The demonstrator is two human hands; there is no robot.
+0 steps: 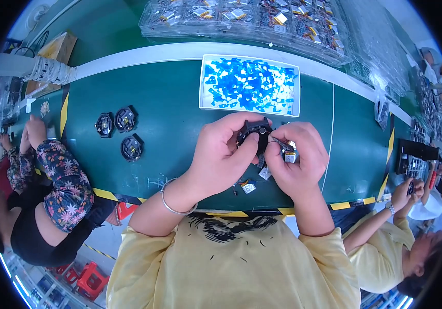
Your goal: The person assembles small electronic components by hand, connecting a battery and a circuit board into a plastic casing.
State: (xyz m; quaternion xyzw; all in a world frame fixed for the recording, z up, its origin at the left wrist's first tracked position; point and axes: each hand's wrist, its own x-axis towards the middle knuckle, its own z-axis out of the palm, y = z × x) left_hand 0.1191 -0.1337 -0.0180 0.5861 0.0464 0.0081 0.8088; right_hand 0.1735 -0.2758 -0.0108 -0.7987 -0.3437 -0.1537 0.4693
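Note:
My left hand [220, 152] is closed around a round black watch case [256, 129], its thumb pressed on the case's near side. From the right, my right hand [303, 157] pinches a thin dark tool [284, 145] that looks like tweezers, with its tip against the case. Fingers hide part of the case and of the tool. Beneath my hands lie small circuit parts, among them a silvery battery piece [248, 186] with dark wiring attached. Three more black watch cases, [104, 124] one of them, rest on the green mat to the left.
Beyond my hands stands a white box [201, 98] of small blue pieces. A pale rail [143, 55] crosses behind it, with clear trays [246, 37] of electronic parts farther back. Yellow-black tape marks the table's near edge. Other people sit left and right.

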